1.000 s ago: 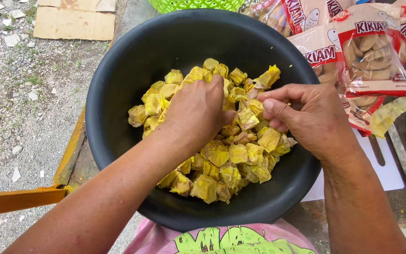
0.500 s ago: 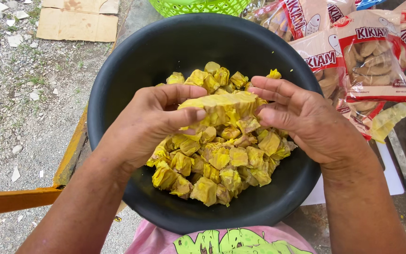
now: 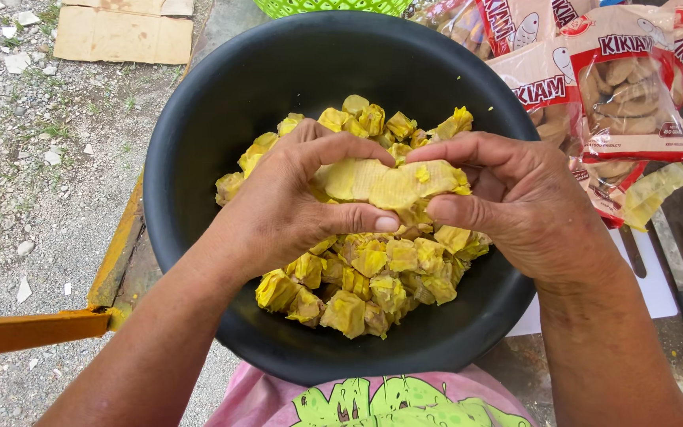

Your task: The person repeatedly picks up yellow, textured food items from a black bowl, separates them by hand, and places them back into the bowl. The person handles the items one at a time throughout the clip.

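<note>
Dumplings [image 3: 373,269] lie heaped in the black basin [image 3: 199,158]; since a second ago my left hand [image 3: 286,209] and right hand [image 3: 515,205] have lifted a stuck yellow clump [image 3: 385,183] clear, fingers grasping each end above the pile.

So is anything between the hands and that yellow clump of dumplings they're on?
Nothing visible: the left hand and right hand grip the yellow stuck-together dumpling clump directly, from either end, above the round black bowl.
</note>
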